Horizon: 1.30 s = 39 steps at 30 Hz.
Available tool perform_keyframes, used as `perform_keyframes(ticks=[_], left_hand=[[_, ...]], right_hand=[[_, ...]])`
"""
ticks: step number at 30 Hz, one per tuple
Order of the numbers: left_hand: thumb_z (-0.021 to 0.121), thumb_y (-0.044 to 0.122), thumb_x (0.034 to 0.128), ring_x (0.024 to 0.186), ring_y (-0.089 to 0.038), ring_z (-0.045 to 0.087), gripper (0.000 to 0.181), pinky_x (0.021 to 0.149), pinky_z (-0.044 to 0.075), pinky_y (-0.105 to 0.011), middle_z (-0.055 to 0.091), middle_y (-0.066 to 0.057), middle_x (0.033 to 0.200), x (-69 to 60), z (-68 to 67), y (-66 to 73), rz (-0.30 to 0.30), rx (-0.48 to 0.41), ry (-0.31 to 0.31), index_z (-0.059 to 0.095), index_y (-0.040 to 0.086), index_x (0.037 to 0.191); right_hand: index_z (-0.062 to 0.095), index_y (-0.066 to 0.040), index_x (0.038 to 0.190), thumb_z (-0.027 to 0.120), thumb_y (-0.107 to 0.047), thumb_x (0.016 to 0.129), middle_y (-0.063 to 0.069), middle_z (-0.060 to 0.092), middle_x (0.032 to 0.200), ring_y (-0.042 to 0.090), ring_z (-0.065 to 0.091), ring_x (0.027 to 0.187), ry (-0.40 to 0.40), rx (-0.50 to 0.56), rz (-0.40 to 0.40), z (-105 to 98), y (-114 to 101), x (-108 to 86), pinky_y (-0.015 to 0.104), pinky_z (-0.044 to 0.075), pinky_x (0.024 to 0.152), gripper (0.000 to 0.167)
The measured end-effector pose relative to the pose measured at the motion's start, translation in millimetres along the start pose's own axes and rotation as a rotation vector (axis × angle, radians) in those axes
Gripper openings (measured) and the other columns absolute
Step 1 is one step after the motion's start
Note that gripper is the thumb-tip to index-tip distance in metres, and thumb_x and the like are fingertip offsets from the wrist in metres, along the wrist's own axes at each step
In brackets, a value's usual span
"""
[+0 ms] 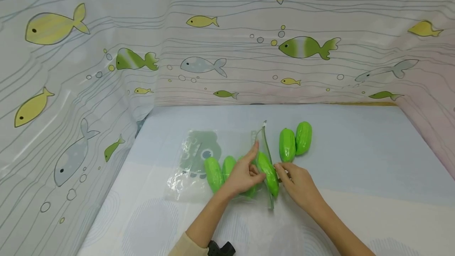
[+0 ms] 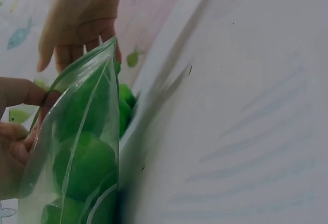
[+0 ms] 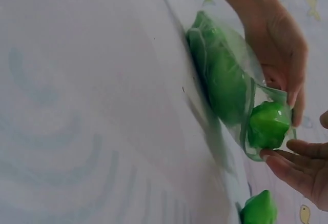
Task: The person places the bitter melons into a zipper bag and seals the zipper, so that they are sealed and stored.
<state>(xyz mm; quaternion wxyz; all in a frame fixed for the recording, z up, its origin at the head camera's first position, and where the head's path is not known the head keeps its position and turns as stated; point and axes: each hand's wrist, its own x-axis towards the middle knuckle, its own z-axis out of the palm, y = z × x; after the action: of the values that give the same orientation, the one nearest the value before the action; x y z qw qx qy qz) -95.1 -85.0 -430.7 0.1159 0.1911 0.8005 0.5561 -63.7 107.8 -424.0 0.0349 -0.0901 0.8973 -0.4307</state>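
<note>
A clear zip bag (image 1: 177,187) with a green dinosaur print lies on its side, its mouth facing right. Inside show several glossy green cucumber-shaped pieces (image 1: 213,174). One more such piece (image 1: 269,175) sits in the bag's mouth. My left hand (image 1: 242,175) lies over the bag and grips its lip, index finger stretched along the rim. Just right of the mouth is my right hand (image 1: 293,181). In the right wrist view, the right fingers (image 3: 294,175) reach out fairly straight and touch the rim beside the green piece (image 3: 267,124).
Two more green pieces (image 1: 287,144) lie side by side on the pale table cover (image 1: 355,157), beyond my right hand. A fish-patterned sheet (image 1: 249,50) hangs behind and to both sides. A black device (image 1: 221,249) is by the left forearm.
</note>
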Motion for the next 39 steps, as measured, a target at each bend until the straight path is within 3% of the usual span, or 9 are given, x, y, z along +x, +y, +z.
perform_keyframes(ticks=[4, 9, 16, 19, 23, 27, 30, 34, 39], left_hand=[[0.068, -0.004, 0.0825, 0.068, -0.007, 0.062, 0.094, 0.060, 0.054, -0.023, 0.010, -0.009, 0.159, 0.6, 0.4, 4.6, -0.010, -0.014, -0.003, 0.011, 0.015, 0.155], [0.069, 0.000, 0.0856, 0.068, -0.007, 0.060, 0.092, 0.060, 0.052, -0.020, 0.008, -0.009, 0.160, 1.4, 1.7, 9.6, -0.010, -0.125, -0.024, 0.010, 0.016, 0.155], [0.068, -0.005, 0.0835, 0.065, -0.006, 0.060, 0.092, 0.057, 0.052, -0.020, 0.010, -0.011, 0.159, 2.9, 4.6, 4.5, -0.021, -0.121, -0.023, 0.011, 0.011, 0.155], [0.068, -0.005, 0.0831, 0.065, -0.006, 0.061, 0.093, 0.056, 0.052, -0.020, 0.011, -0.010, 0.160, 2.3, 4.5, 3.6, -0.027, -0.116, -0.026, 0.011, 0.011, 0.155], [0.070, -0.001, 0.0844, 0.066, -0.007, 0.061, 0.093, 0.057, 0.052, -0.020, 0.011, -0.010, 0.160, 1.8, 3.9, 0.6, -0.030, -0.113, -0.037, 0.011, 0.011, 0.155], [0.069, -0.002, 0.0844, 0.068, -0.011, 0.063, 0.092, 0.057, 0.051, -0.019, 0.013, -0.012, 0.159, -1.8, 3.1, 5.1, -0.058, -0.084, -0.066, 0.011, 0.010, 0.155], [0.068, -0.007, 0.0826, 0.069, -0.014, 0.064, 0.092, 0.056, 0.049, -0.019, 0.013, -0.014, 0.159, -2.8, 4.3, 4.9, -0.073, -0.067, -0.075, 0.011, 0.007, 0.154], [0.068, -0.007, 0.0823, 0.068, -0.011, 0.064, 0.094, 0.055, 0.049, -0.019, 0.012, -0.010, 0.159, 0.0, 6.8, -6.4, -0.077, -0.071, -0.072, 0.011, 0.010, 0.155], [0.070, -0.005, 0.0817, 0.069, -0.009, 0.064, 0.095, 0.057, 0.052, -0.021, 0.012, -0.007, 0.160, -0.8, 6.9, -10.8, -0.052, -0.087, -0.068, 0.012, 0.012, 0.155]], right_hand=[[0.068, -0.010, 0.115, 0.041, -0.045, 0.102, 0.005, 0.070, 0.104, 0.017, 0.067, 0.083, -0.054, 0.043, -0.001, 1.4, -3.3, -3.4, 0.031, 0.055, 0.067, 0.046], [0.069, -0.005, 0.106, 0.039, -0.040, 0.104, 0.002, 0.067, 0.086, 0.014, 0.063, 0.074, -0.138, 0.154, 0.001, 6.5, -6.6, -4.9, 0.025, 0.053, 0.062, 0.047], [0.059, -0.002, 0.130, 0.031, -0.040, 0.106, 0.018, 0.061, 0.124, 0.021, 0.063, 0.093, -0.272, 0.208, 0.003, 9.8, -2.5, -7.0, 0.029, 0.054, 0.065, 0.054], [0.056, -0.001, 0.133, 0.029, -0.038, 0.106, 0.019, 0.058, 0.129, 0.025, 0.062, 0.100, -0.300, 0.212, -0.018, 10.9, 2.2, -7.1, 0.033, 0.055, 0.067, 0.053], [0.061, -0.007, 0.130, 0.034, -0.040, 0.105, 0.011, 0.060, 0.128, 0.028, 0.060, 0.111, -0.232, 0.125, -0.068, 10.7, 6.3, -5.0, 0.043, 0.054, 0.084, 0.050], [0.064, -0.010, 0.126, 0.050, -0.041, 0.100, 0.007, 0.064, 0.122, 0.021, 0.066, 0.096, -0.096, 0.033, -0.119, 4.6, 7.4, 0.2, 0.036, 0.055, 0.078, 0.043], [0.064, -0.006, 0.124, 0.066, -0.028, 0.092, 0.009, 0.066, 0.117, 0.020, 0.067, 0.084, 0.027, 0.012, -0.221, -0.2, 12.4, 5.6, 0.027, 0.054, 0.066, 0.039], [0.065, 0.000, 0.117, 0.082, -0.009, 0.075, 0.011, 0.067, 0.112, 0.026, 0.066, 0.094, 0.176, 0.018, -0.408, -4.0, 22.3, 13.1, 0.028, 0.057, 0.068, 0.046], [0.066, 0.000, 0.111, 0.089, -0.001, 0.062, 0.012, 0.068, 0.107, 0.028, 0.067, 0.089, 0.254, 0.027, -0.533, -7.2, 30.1, 20.6, 0.033, 0.057, 0.072, 0.054]])
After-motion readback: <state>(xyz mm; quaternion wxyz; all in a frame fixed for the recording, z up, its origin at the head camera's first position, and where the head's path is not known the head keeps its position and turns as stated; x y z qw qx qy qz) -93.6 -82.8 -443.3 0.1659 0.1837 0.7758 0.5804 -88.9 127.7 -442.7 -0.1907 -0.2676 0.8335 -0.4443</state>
